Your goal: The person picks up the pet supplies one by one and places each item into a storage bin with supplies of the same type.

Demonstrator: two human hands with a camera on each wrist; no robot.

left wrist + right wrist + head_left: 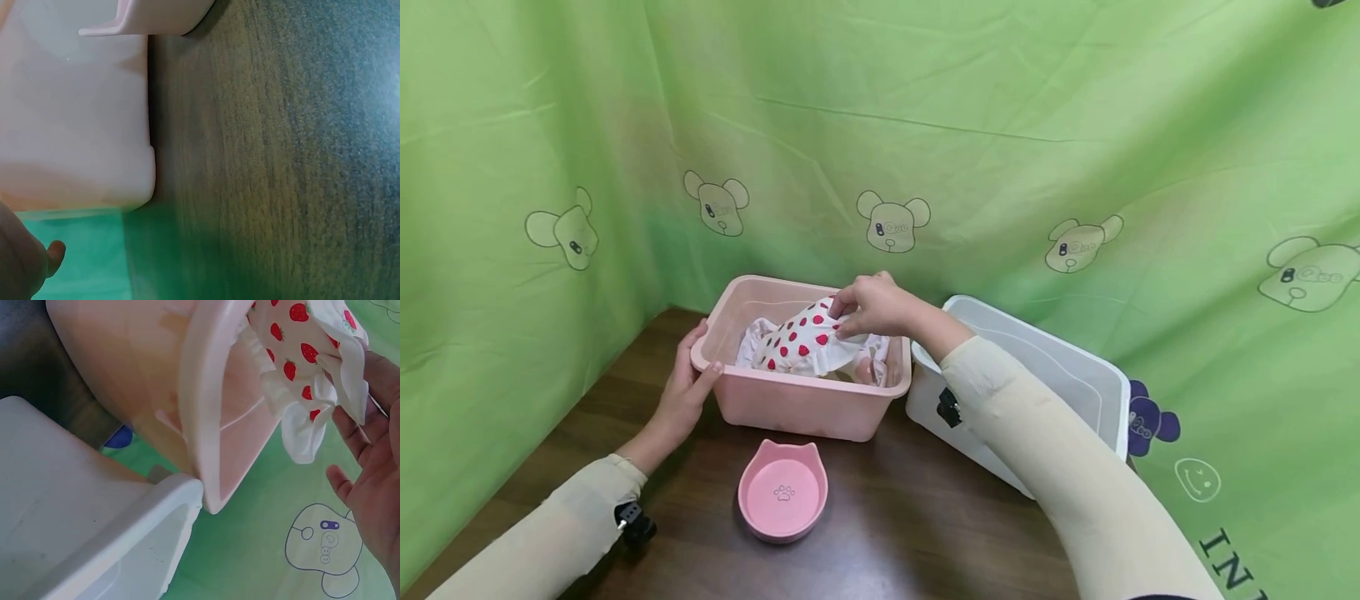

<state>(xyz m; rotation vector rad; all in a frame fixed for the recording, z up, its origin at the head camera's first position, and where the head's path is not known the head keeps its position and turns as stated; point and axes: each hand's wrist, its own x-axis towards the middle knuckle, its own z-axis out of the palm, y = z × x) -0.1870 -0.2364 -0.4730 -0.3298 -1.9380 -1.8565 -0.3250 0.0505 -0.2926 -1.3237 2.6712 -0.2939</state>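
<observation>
A pink plastic storage bin (797, 408) stands on the dark wooden table, with crumpled white cloth inside. My left hand (685, 385) grips its left front corner, thumb over the rim and fingers along the side. Between the thumb and fingers of my right hand (880, 307) is a white cloth garment with a red strawberry print (797, 343), part of it raised above the bin. The right wrist view shows this garment's loose white edges (304, 434) hanging by the fingers. What sort of garment it is cannot be told.
A white plastic bin (1067, 375) stands to the right, its corner close against the pink one. In front sits a pink cat-eared bowl (784, 500) with a paw print. Green curtain (820, 125) with bear drawings hangs behind and at both sides.
</observation>
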